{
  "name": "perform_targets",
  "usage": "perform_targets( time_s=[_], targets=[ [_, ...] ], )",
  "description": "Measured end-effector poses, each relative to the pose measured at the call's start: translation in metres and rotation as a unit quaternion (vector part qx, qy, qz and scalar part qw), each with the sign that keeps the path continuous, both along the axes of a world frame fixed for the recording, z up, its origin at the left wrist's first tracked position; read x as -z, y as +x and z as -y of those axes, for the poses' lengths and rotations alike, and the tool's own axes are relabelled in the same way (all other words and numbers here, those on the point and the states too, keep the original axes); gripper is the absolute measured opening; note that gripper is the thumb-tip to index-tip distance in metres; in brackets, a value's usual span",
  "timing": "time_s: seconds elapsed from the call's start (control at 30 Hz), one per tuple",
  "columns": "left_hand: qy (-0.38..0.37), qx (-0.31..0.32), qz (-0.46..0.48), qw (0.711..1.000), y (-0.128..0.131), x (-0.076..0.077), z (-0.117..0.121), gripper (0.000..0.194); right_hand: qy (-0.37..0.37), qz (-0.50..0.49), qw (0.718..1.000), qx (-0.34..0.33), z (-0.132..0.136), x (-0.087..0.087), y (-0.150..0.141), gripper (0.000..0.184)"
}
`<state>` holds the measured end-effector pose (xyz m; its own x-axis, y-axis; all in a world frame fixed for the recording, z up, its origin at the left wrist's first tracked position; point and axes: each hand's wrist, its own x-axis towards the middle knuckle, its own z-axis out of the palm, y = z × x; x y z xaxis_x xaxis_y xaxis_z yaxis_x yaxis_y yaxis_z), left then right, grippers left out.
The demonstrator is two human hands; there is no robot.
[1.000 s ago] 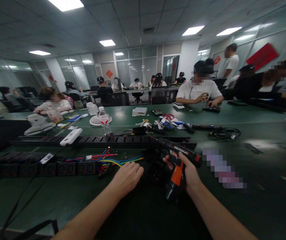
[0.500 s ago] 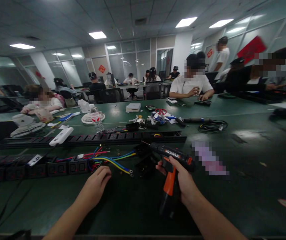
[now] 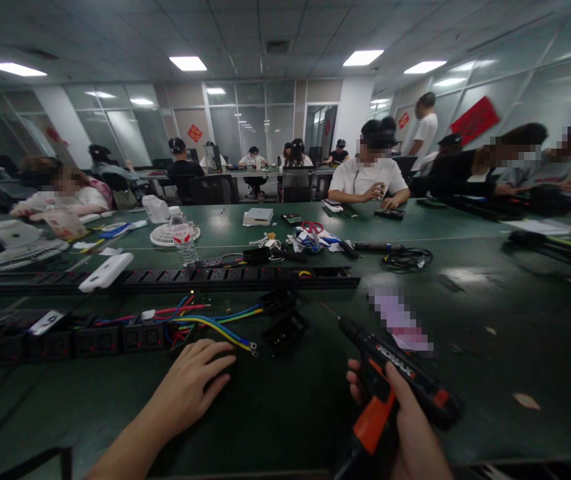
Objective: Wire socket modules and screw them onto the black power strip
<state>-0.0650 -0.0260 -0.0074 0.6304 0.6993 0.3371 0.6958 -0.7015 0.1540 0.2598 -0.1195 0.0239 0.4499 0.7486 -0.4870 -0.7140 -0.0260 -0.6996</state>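
My right hand point(image 3: 408, 430) grips the orange-and-black handle of a cordless screwdriver point(image 3: 398, 370), its bit pointing up-left over the green table point(image 3: 285, 407). My left hand point(image 3: 192, 380) rests on the table, fingers loosely spread over a small dark part that I cannot make out. Just beyond its fingertips lie loose yellow, blue and red wires point(image 3: 215, 320) that come out of a black power strip point(image 3: 65, 337). A black end cap point(image 3: 285, 327) lies between the wires and the screwdriver tip.
A second long black power strip point(image 3: 225, 277) runs across the table behind the first. A water bottle point(image 3: 182, 237), small fan point(image 3: 165, 235), scissors point(image 3: 310, 228), a white box point(image 3: 258, 216) and coiled cable point(image 3: 408, 259) lie further back. Several people sit at this table and those beyond.
My right hand drew the screwdriver back from the end cap toward me and to the right. My left hand moved left, off the wire ends, and settled flat on the table.
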Motion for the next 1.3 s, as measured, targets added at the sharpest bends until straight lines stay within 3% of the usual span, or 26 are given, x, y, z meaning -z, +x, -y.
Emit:
perform_targets(
  time_s=[0.2,0.37,0.5,0.83,1.13,1.3],
  targets=[
    [-0.054,-0.017,0.050,0.997,0.001,-0.002,0.000,0.024,-0.003,-0.026,0.999,-0.021,-0.022,-0.001,-0.014,0.019],
    [-0.035,-0.032,0.036,0.998,0.005,-0.014,0.005,0.043,-0.008,-0.031,0.999,-0.022,-0.038,0.007,-0.020,0.025],
    [-0.028,-0.008,0.020,0.999,0.005,-0.020,0.006,0.038,-0.031,-0.040,0.999,-0.010,-0.045,0.014,-0.023,0.021],
    [-0.032,0.005,0.082,0.996,0.000,-0.001,-0.001,0.032,-0.070,-0.048,0.993,0.083,-0.036,0.002,-0.051,0.013],
    [-0.062,-0.012,0.100,0.993,0.000,-0.003,-0.001,0.017,-0.107,0.001,0.994,0.014,-0.032,-0.017,-0.053,0.016],
    [-0.086,-0.034,0.104,0.990,-0.001,-0.003,-0.003,0.017,-0.132,0.034,0.986,-0.093,-0.030,-0.028,-0.048,0.015]
  ],
)
